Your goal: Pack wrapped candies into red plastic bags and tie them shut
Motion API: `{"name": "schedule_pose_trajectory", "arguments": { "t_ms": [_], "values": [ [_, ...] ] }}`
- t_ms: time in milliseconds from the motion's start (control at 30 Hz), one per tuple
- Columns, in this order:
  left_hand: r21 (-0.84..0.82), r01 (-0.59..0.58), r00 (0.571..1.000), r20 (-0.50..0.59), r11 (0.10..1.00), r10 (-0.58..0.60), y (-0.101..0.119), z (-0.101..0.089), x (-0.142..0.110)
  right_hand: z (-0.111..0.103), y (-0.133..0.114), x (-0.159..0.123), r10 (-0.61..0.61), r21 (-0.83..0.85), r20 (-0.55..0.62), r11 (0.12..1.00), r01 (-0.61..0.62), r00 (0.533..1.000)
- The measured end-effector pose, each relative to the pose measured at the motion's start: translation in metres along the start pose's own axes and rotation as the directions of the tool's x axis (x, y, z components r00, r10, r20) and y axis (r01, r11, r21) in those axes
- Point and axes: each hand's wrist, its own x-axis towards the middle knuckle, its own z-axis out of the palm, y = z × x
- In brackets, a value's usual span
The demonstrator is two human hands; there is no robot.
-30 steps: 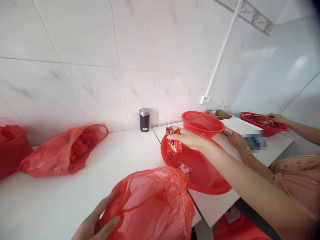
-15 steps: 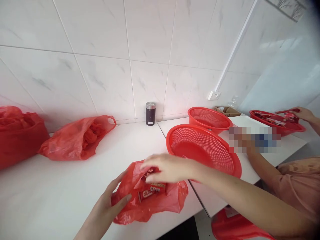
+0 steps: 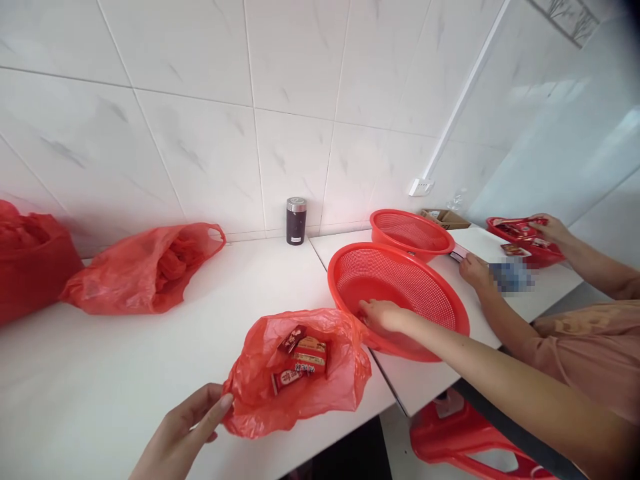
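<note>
Hands (image 3: 183,437) at bag (image 3: 300,373), perhaps pinching

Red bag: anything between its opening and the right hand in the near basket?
Nothing visible. The right hand is inside the near basket; the red bag, mouth open and held by the left hand, sits right beside it.

On the table (image 3: 100,373) before me: an open bag (image 3: 300,373) with small packets (image 3: 303,357) in it, my left hand (image 3: 183,437) at its left edge. Right of the bag, a basket (image 3: 400,293) with my right hand (image 3: 383,315) inside; behind it a second basket (image 3: 411,231). Far left, a filled bag (image 3: 145,270); a jar (image 3: 296,221) against the wall.
</note>
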Motion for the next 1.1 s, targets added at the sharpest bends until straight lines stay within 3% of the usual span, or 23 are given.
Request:
{"name": "schedule_pose_trajectory", "arguments": {
  "t_ms": [100, 233, 300, 367, 400, 467, 533, 600, 667, 733, 833, 933, 1000, 1100],
  "values": [
    [-0.056, -0.040, 0.998, -0.055, 0.998, 0.037, 0.003, -0.001, -0.004, -0.023, -0.004, 0.012, -0.066, 0.029, 0.107, 0.998, 0.063, 0.992],
    [-0.199, -0.076, 0.990, -0.129, 0.977, 0.051, 0.000, -0.002, -0.005, -0.068, -0.035, -0.004, -0.200, 0.150, 0.032, 0.970, 0.193, 0.979],
    [-0.277, -0.094, 0.985, -0.166, 0.956, 0.049, 0.001, -0.001, -0.004, -0.078, -0.064, -0.028, -0.441, 0.393, 0.001, 0.825, 0.405, 0.897],
    [-0.369, -0.124, 0.981, -0.186, 0.921, 0.058, 0.005, 0.002, -0.001, -0.072, -0.095, -0.051, -0.633, 0.504, 0.097, 0.697, 0.510, 0.768],
    [-0.411, -0.140, 0.978, -0.197, 0.901, 0.062, 0.007, 0.002, 0.000, -0.065, -0.108, -0.059, -0.669, 0.454, 0.129, 0.696, 0.556, 0.732],
    [-0.471, -0.180, 0.969, -0.235, 0.864, 0.073, 0.012, 0.001, 0.002, -0.048, -0.126, -0.067, -0.686, 0.245, 0.084, 0.717, 0.652, 0.722],
    [-0.503, -0.222, 0.952, -0.298, 0.835, 0.074, 0.015, -0.006, 0.001, -0.039, -0.128, -0.065, -0.718, 0.085, 0.046, 0.696, 0.713, 0.695],
    [-0.529, -0.257, 0.930, -0.363, 0.809, 0.058, 0.016, -0.017, -0.001, -0.040, -0.117, -0.059, -0.781, 0.080, 0.098, 0.624, 0.777, 0.617],
    [-0.558, -0.286, 0.909, -0.415, 0.779, 0.036, 0.015, -0.030, -0.004, -0.051, -0.100, -0.055, -0.826, 0.123, 0.189, 0.557, 0.821, 0.531],
    [-0.580, -0.324, 0.885, -0.464, 0.747, 0.023, 0.016, -0.041, -0.005, -0.068, -0.084, -0.053, -0.832, 0.108, 0.250, 0.533, 0.839, 0.496],
    [-0.586, -0.387, 0.853, -0.521, 0.712, 0.034, 0.022, -0.050, -0.004, -0.098, -0.072, -0.054, -0.811, 0.071, 0.235, 0.564, 0.823, 0.536],
    [-0.573, -0.469, 0.812, -0.579, 0.672, 0.073, 0.036, -0.054, -0.004, -0.129, -0.076, -0.054, -0.745, 0.210, -0.010, 0.650, 0.730, 0.667],
    [-0.558, -0.532, 0.775, -0.624, 0.636, 0.101, 0.048, -0.056, -0.004, -0.143, -0.084, -0.053, -0.658, 0.376, -0.169, 0.645, 0.665, 0.734],
    [-0.539, -0.574, 0.761, -0.630, 0.616, 0.158, 0.066, -0.056, -0.008, -0.156, -0.095, -0.053, -0.663, 0.500, -0.124, 0.601, 0.624, 0.738]
  ]
}}
